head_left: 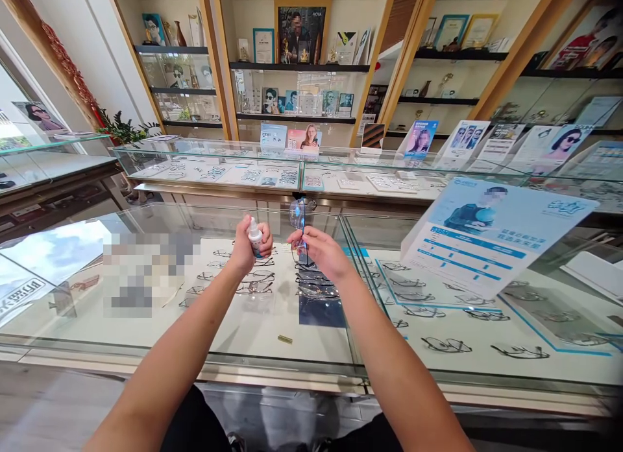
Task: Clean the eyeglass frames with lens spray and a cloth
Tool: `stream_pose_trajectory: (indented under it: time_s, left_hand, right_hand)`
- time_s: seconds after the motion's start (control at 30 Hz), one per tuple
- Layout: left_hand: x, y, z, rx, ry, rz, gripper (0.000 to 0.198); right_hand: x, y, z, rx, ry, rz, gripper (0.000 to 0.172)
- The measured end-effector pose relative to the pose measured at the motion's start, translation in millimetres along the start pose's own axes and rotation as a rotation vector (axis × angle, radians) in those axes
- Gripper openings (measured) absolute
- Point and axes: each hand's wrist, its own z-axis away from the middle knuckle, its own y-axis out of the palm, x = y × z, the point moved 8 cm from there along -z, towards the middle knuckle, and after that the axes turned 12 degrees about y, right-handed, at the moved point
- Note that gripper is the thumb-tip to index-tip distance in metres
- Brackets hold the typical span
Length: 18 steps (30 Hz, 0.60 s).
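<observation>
My left hand [247, 244] is closed around a small white spray bottle [254, 235], held upright above the glass counter [146, 290]. My right hand [318, 251] pinches a pair of glasses [298, 220] with clear lenses, raised on edge just right of the bottle. The bottle's nozzle end points toward the lenses, a short gap between them. Both forearms reach out over the display case. Under the glass lie several rows of spectacle frames [257, 280].
A slanted advertising card [487, 235] stands on the counter at right. A second glass case [302, 173] with more frames runs behind. Shelves [296, 66] with pictures and certificates line the back wall. A small brass piece [285, 339] lies on the glass.
</observation>
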Motion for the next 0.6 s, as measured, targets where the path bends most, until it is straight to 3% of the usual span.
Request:
stream_pose_trajectory:
  time_s: [0.17,0.43,0.6]
  left_hand:
    - [9.0,-11.9,-1.8,-0.069,0.075,-0.219,0.076]
    - [11.8,-1.4,1.2,-0.004,-0.003,-0.241,0.077]
    - [8.8,3.6,1.2,0.003,0.034,-0.202,0.079]
  right_hand:
    - [-5.8,8.7,-0.3,0.009,0.030,0.066,0.024]
    - [-13.9,29.4,1.8,0.072,0.077,0.094,0.028]
    - [-14.8,28.0,1.3,0.082,0.085,0.048,0.029]
